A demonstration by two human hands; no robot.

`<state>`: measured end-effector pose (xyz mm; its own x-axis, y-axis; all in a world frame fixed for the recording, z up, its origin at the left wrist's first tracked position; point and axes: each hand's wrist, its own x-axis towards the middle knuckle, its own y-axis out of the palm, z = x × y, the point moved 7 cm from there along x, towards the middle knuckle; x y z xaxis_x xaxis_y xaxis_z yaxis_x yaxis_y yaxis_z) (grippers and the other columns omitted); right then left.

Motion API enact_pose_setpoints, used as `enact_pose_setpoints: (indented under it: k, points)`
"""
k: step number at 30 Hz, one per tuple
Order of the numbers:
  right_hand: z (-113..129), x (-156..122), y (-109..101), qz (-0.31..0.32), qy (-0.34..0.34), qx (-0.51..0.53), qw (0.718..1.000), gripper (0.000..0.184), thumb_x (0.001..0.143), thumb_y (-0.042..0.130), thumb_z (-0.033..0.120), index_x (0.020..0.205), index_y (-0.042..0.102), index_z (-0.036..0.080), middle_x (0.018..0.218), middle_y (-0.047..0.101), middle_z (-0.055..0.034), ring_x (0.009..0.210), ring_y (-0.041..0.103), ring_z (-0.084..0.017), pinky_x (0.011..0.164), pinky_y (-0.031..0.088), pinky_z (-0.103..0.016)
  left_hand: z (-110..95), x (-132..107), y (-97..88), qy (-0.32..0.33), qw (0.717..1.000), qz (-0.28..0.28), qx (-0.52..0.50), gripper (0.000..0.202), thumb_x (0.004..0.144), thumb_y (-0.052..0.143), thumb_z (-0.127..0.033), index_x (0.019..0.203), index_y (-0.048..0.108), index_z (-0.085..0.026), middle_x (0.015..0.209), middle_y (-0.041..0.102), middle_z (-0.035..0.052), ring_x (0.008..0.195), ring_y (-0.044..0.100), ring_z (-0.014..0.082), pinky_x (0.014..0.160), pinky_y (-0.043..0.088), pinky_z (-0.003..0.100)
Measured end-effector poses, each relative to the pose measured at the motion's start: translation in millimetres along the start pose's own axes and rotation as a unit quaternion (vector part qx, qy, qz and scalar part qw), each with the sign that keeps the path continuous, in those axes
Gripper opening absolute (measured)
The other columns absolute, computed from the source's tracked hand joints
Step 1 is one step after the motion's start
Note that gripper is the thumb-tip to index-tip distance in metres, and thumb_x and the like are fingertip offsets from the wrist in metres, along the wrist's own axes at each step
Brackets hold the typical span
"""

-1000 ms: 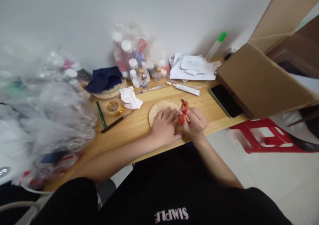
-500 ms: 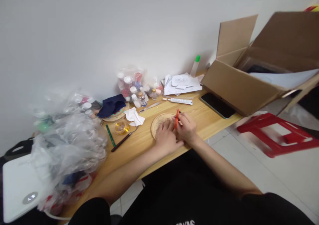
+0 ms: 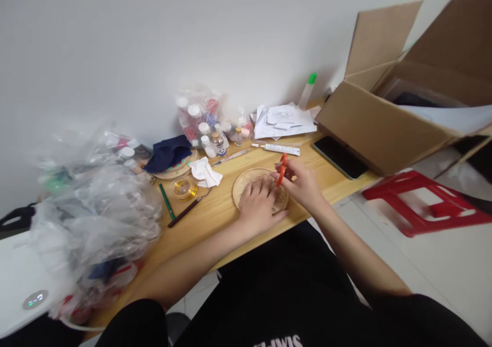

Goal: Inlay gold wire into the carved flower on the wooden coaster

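Note:
A round wooden disc (image 3: 239,185) with a dark line pattern lies on the table (image 3: 215,224) in front of me. My left hand (image 3: 258,207) rests flat on it, fingers spread, covering part of the pattern. My right hand (image 3: 304,185) is raised at the disc's right edge, its fingers closed on orange-handled scissors (image 3: 282,171). The blades are hard to make out behind the fingers. Left of the disc lie a crumpled white tissue (image 3: 206,172), a dark-handled tool (image 3: 184,212) and a green pencil-like stick (image 3: 166,201).
A yellow spool (image 3: 185,189) and navy cloth (image 3: 167,151) lie left, beside bulky plastic bags (image 3: 111,219). Bagged bottles (image 3: 196,114), a white tube (image 3: 279,148) and papers (image 3: 285,120) line the back. At right are a phone (image 3: 340,157), a cardboard box (image 3: 369,126) and a red stool (image 3: 409,203).
My right hand has lifted away from the disc to the right with the scissors, uncovering the disc's right side. My left hand stays on the disc. The view has shifted slightly.

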<state>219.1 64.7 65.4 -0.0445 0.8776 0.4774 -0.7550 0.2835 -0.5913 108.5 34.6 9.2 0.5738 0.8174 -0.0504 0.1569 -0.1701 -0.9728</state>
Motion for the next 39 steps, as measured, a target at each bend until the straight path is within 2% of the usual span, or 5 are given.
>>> enact_pose_setpoints:
  k: [5,11,24,31,39]
  points:
    - [-7.6,2.3,-5.1,0.07,-0.013,-0.011,0.997,0.019,0.078,0.066,0.029,0.094,0.065,0.019,0.084,0.072,-0.0044,0.068,0.066,-0.016,0.062,0.053,-0.029,-0.3,-0.5,2.3,0.007,1.0,-0.016,-0.006,0.073,0.089,0.052,-0.062,0.146,0.042,-0.018,0.155,0.036,0.014,0.146,0.028,0.0349,0.117,0.026,0.055]
    - [-7.4,-2.2,-8.9,0.078,-0.032,-0.047,0.995,0.023,0.079,0.07,0.026,0.101,0.064,0.022,0.094,0.073,-0.0042,0.082,0.07,-0.019,0.074,0.057,-0.033,0.1,0.6,3.0,0.012,0.999,-0.045,-0.016,0.07,0.088,0.053,-0.06,0.142,0.047,-0.016,0.154,0.038,0.0124,0.144,0.031,0.0343,0.116,0.029,0.054]
    - [1.0,-0.8,-11.1,0.08,-0.006,-0.07,0.994,0.033,0.073,0.076,0.011,0.103,0.066,0.02,0.095,0.068,-0.004,0.089,0.065,-0.019,0.078,0.054,-0.032,1.9,1.5,4.5,0.016,0.997,-0.07,-0.022,0.068,0.088,0.053,-0.058,0.142,0.048,-0.015,0.152,0.043,0.0097,0.142,0.035,0.0326,0.115,0.028,0.051]
    - [6.5,0.4,-10.3,0.09,-0.019,-0.156,0.983,0.031,0.073,0.077,0.016,0.103,0.067,0.02,0.095,0.07,-0.0051,0.087,0.066,-0.019,0.075,0.055,-0.031,2.3,3.0,2.6,0.015,0.996,-0.078,-0.027,0.065,0.09,0.051,-0.055,0.141,0.049,-0.015,0.151,0.045,0.0096,0.14,0.037,0.0319,0.115,0.029,0.051]
    - [-9.4,-9.7,-13.1,0.104,0.004,-0.129,0.986,0.03,0.078,0.073,0.019,0.106,0.067,0.024,0.097,0.073,-0.0027,0.087,0.069,-0.021,0.074,0.055,-0.036,1.9,2.4,2.6,0.015,0.996,-0.081,-0.03,0.065,0.088,0.055,-0.055,0.139,0.051,-0.015,0.151,0.044,0.0109,0.14,0.037,0.0325,0.114,0.029,0.051]
